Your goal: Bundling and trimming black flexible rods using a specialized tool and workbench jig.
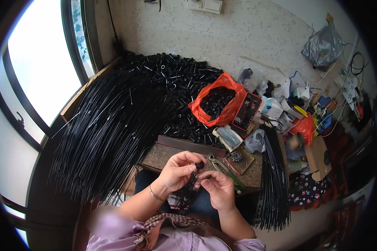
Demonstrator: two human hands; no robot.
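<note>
Both of my hands are close together in front of the table's near edge. My left hand [179, 171] pinches a short black cylindrical piece [200, 165] between thumb and fingertips. Just to its right, my right hand [218, 189] has its thumb and forefinger pressed together on a small dark bit that is too small to name. Thin black strands [192, 183] show between and below the hands; whether they join the black piece cannot be made out. Past the fingers lie pliers with green handles [234, 179] and a dark toothed wheel [236, 156] on a small tray.
A large heap of black tubular pieces [176, 73] covers the back, with long black rods [109, 134] hanging at left. A red plastic bag [237, 88] of black parts, a phone [247, 111] and clutter stand right. Another rod bundle [274, 184] hangs over the right edge.
</note>
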